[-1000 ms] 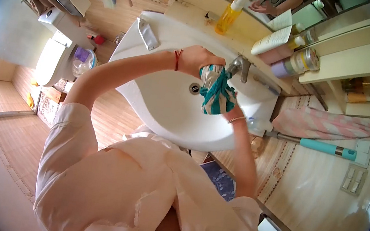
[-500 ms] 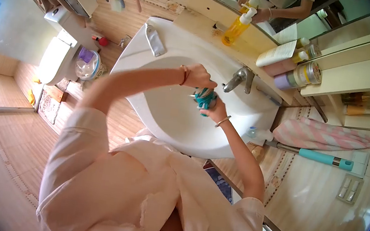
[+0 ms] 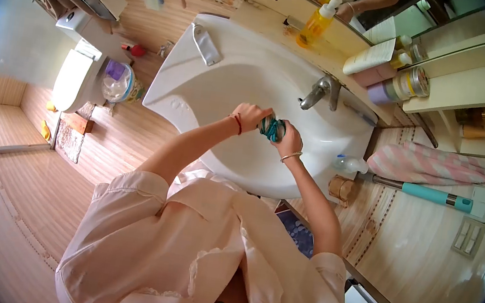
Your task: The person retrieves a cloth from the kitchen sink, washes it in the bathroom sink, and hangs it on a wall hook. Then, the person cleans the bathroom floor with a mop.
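Observation:
A bunched teal and white cloth [image 3: 272,129] hangs over the basin of the white sink [image 3: 223,155], gripped from both sides. My left hand [image 3: 252,118], with a red string at the wrist, is closed on its left end. On the right end, my right hand [image 3: 290,140], wearing a bangle, is wrapped round it as well. The two hands are close together, with the twisted middle of the cloth showing between them. Behind them to the right stands the metal faucet [image 3: 321,92], apart from the cloth.
A white tube [image 3: 206,44] lies on the sink's back left rim. A yellow pump bottle [image 3: 317,23] stands on the ledge behind. At the right are a small clear bottle [image 3: 351,164], a pink striped towel [image 3: 430,165] and a turquoise-handled tool [image 3: 435,196]. The toilet [image 3: 72,80] is at left.
Both hands have come down and away from the faucet toward my body, over the basin. The cloth, loose and bulky earlier, is now squeezed into a small bundle between them.

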`<state>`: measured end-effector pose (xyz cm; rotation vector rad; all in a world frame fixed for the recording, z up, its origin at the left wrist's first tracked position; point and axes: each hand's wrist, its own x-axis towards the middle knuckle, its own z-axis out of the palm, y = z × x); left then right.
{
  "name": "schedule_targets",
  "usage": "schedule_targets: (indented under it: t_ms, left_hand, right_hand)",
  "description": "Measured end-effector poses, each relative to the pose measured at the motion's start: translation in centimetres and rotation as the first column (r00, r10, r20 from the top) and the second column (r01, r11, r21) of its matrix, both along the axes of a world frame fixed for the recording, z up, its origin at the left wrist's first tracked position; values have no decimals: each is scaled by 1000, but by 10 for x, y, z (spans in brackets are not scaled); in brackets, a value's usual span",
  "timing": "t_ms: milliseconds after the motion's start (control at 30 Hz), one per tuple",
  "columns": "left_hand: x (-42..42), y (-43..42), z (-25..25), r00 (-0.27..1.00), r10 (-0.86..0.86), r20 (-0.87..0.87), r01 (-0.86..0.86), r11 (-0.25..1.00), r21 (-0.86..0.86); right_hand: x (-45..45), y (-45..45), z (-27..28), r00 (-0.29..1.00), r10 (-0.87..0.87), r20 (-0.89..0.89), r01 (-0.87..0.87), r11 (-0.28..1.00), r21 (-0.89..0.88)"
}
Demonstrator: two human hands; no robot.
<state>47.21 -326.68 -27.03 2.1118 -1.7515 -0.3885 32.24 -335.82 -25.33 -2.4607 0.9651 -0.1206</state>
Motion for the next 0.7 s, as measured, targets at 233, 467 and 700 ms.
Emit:
schedule_targets:
  t_ms: [233, 467, 700]
  left_hand:
    - [11, -14, 23, 982, -113, 148, 136, 978, -156]
    - [9, -30, 47, 988, -77, 137, 99, 982, -164]
    - [-5, -28, 44, 999, -12, -34, 5, 978, -206]
  right_hand:
    - [-2, -7, 19, 994, 47, 102, -27, 982, -185]
    - [-8, -25, 39, 981, 139, 135, -77, 920, -384]
    - [-14, -26, 53, 988, 142, 64, -102, 899, -425]
